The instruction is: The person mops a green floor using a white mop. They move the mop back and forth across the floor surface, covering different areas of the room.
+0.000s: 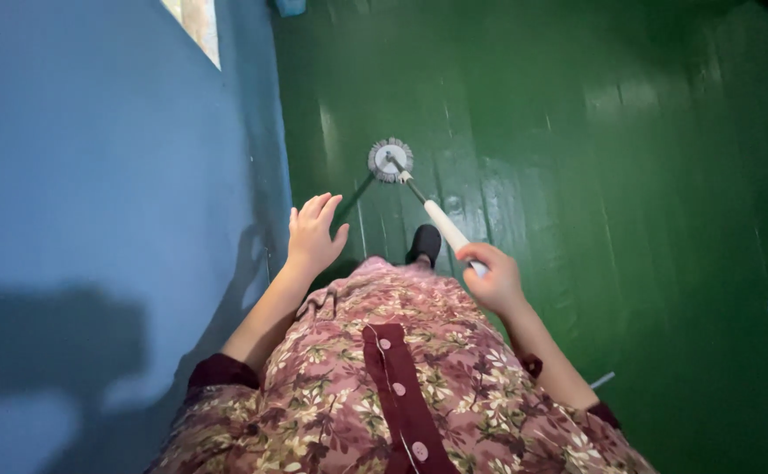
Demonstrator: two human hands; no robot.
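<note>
The right hand (493, 279) is closed around the white handle (446, 226) of a mop, whose round grey head (391, 160) rests on the green floor (629, 193) well ahead of the knuckles. The left hand (314, 235) hangs empty, fingers spread, near the blue wall (94, 175). Between both hands, a dark shoe (425, 243) shows past the floral dress (384, 369).
</note>
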